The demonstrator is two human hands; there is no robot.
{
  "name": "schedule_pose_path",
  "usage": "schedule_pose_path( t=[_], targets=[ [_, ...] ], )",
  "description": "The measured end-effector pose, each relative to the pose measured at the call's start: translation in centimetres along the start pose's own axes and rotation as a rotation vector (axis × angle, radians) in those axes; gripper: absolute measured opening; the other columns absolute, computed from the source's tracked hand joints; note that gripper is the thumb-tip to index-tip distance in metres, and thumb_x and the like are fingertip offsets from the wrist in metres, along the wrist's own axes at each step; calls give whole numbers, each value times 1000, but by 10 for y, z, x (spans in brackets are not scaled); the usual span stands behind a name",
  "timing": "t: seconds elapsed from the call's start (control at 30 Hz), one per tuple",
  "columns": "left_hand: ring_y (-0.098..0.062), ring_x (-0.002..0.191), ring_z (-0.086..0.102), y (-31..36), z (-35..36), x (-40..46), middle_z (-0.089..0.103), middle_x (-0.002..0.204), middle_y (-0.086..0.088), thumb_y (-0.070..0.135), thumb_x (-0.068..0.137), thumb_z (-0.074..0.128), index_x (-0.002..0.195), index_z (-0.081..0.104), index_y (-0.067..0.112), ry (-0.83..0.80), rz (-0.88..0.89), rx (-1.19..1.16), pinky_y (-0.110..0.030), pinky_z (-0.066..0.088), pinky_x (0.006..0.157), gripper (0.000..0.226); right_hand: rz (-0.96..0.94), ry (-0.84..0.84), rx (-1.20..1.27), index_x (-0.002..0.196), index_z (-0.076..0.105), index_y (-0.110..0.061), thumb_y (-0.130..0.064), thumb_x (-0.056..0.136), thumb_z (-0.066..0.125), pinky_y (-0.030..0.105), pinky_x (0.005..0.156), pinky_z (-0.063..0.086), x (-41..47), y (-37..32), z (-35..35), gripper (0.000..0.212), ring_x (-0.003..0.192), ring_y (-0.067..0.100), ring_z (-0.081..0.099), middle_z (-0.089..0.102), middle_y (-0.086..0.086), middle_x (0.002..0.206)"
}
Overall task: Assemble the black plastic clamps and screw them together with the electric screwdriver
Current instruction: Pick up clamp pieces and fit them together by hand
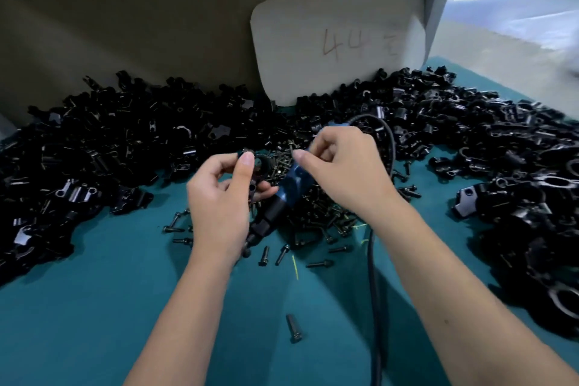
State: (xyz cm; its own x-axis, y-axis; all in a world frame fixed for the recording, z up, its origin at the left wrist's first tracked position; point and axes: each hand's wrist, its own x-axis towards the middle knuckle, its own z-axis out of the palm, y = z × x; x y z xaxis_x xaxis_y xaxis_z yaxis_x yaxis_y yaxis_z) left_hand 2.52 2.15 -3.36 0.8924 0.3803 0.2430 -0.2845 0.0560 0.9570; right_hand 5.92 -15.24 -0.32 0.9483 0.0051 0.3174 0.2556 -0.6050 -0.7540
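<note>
My left hand [219, 197] grips a black plastic clamp [255, 168] between thumb and fingers, just above the teal table. My right hand [341, 166] holds the blue electric screwdriver [291, 185] in its palm, tip pointing down and left toward my left wrist. The thumb and forefinger of that hand pinch a small screw [292, 145] close to the clamp. The screwdriver's black cable [374, 276] loops behind my right hand and runs down the table.
Heaps of black clamp parts lie at the left [94, 150] and right [501, 150]. Loose black screws [316, 216] are piled under my hands; one [293, 327] lies alone nearer me. A cardboard sheet [338, 37] leans against the back wall. The table [125, 307] is covered in teal.
</note>
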Motion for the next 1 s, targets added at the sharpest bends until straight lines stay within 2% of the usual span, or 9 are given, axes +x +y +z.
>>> schedule_pose_path(
  t=[0.1,0.17,0.3,0.43,0.57,0.7,0.83,0.9,1.0],
  targets=[
    [-21,67,74,7,18,-15,72,87,-14,28,95,71,96,68,21,-66,88,110,-34,61,62,8,94,-209,349,87,68,-15,-49,103,58,27,43,45,-4,-4,-17,39,47,18,61,65,1,62],
    [-22,71,73,9,38,-28,73,87,-2,34,89,75,95,67,31,-119,154,237,-37,58,64,11,183,-311,449,98,67,-12,-54,106,50,27,41,46,-7,-4,-36,46,49,24,62,64,6,65],
    [-16,76,71,12,97,-54,72,87,6,21,82,82,88,66,31,-238,188,193,-37,58,67,19,168,-265,144,96,68,-12,-47,103,57,39,48,56,-15,7,-91,37,55,36,69,74,7,67],
    [-15,77,69,8,169,-81,73,86,2,18,79,86,86,64,25,-408,103,115,-40,58,69,24,227,-162,-191,86,68,-21,-41,100,60,33,48,55,-25,29,-160,25,53,24,70,72,4,62],
    [-20,105,64,-1,228,-112,67,115,1,9,90,70,113,68,15,-671,268,304,-44,52,94,23,294,-86,-601,77,64,-23,-36,104,53,28,60,38,-34,68,-213,32,69,20,57,59,-4,70],
    [-18,132,50,-6,253,-116,57,145,5,11,100,53,137,64,16,-745,346,479,-41,39,114,38,379,-11,-632,65,56,-27,-33,104,56,36,83,43,-38,90,-228,39,86,28,58,58,-5,69],
    [-14,151,28,-11,263,-113,44,160,9,19,106,51,135,67,25,-856,230,500,-42,20,124,34,343,267,-579,87,78,-19,-12,91,60,38,88,55,-37,86,-224,19,95,34,68,76,8,92],
    [-15,147,41,-12,262,-113,53,154,3,8,104,49,133,68,22,-828,81,251,-45,29,124,38,286,376,-527,91,80,-17,-11,89,59,39,86,56,-29,76,-216,22,94,35,68,77,10,93],
    [-4,111,68,-9,244,-102,74,120,9,-4,96,48,97,76,27,-432,-103,25,-41,53,104,41,276,212,-548,90,79,-19,-10,88,58,37,85,57,-6,66,-201,22,93,33,68,77,9,93]
  ],
)
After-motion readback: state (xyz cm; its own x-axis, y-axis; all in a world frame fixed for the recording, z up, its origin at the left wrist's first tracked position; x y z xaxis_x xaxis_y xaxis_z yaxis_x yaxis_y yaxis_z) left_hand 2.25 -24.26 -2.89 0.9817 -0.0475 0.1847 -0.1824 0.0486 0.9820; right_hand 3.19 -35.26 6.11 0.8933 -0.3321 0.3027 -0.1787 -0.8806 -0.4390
